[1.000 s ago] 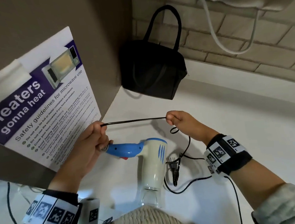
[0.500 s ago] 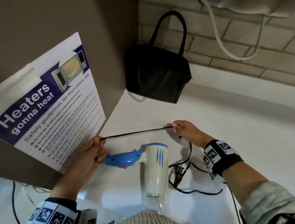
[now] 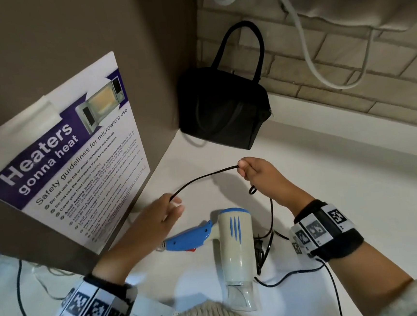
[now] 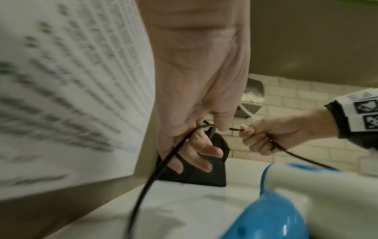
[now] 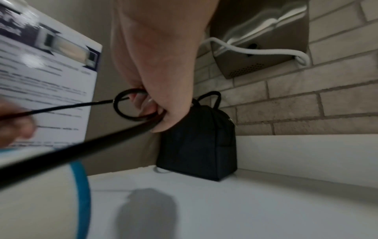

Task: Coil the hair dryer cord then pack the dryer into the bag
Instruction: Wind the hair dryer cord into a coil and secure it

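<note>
The white and blue hair dryer (image 3: 236,243) lies on the white counter (image 3: 357,195), nozzle toward me, handle pointing left. Its black cord (image 3: 204,177) arcs slack between my hands above it. My left hand (image 3: 166,212) pinches the cord (image 4: 163,161) between thumb and forefinger, its other fingers stretched out. My right hand (image 3: 254,176) grips the cord with a small loop (image 5: 131,105) held in its curled fingers. More cord and the plug (image 3: 259,249) lie right of the dryer. The black bag (image 3: 223,111) stands upright in the back corner, handles up.
A microwave safety poster (image 3: 76,156) hangs on the brown panel close to my left hand. On the brick wall behind, a steel wall unit (image 5: 259,37) carries a white hose (image 3: 307,56). A thin cable (image 3: 19,287) runs down at the left.
The cord was stretched tight between my hands; now it sags in an arc. My left hand has moved right toward the other hand, and its outer fingers have straightened.
</note>
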The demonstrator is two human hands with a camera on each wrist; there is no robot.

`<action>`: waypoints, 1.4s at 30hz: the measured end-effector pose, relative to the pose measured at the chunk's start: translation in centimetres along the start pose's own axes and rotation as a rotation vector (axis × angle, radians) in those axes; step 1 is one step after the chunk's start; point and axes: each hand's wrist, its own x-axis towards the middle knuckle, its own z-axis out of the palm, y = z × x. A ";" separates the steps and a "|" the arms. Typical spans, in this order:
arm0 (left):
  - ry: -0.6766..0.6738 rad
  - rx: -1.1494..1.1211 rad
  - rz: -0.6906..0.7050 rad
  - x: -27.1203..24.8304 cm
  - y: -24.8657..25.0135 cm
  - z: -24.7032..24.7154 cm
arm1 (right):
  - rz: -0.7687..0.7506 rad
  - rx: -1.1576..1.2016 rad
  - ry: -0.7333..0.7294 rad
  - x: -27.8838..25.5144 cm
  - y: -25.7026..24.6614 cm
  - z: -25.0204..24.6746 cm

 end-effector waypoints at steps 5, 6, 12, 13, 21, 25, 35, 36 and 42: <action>0.219 0.032 0.244 1.8 6.1 0.5 | -0.029 0.098 -0.001 -1.0 -2.6 1.3; 0.229 0.065 0.304 2.3 6.8 0.6 | -0.020 0.169 -0.013 -1.2 -3.1 1.5; 0.356 0.007 0.337 3.1 8.0 -0.3 | 0.169 0.502 -0.132 -2.8 -2.7 0.2; 0.374 -0.029 0.305 2.9 7.7 -0.5 | 0.225 0.492 -0.177 -3.2 -2.4 -0.2; 0.355 -0.085 0.155 2.1 6.8 0.0 | 0.146 0.540 -0.316 -5.6 -2.9 -1.0; 0.346 -0.076 0.142 2.2 7.1 0.2 | -0.048 0.483 -0.494 -6.5 -3.6 -0.4; 0.064 -0.760 0.069 0.5 8.8 -3.7 | 0.192 0.381 -0.393 -5.0 -0.2 1.4; 0.047 -0.785 0.084 0.2 8.5 -4.0 | 0.214 0.387 -0.325 -4.8 0.0 1.1; -0.055 -0.848 0.093 -1.8 6.3 -4.7 | 0.167 0.398 0.040 -3.4 -0.1 -1.0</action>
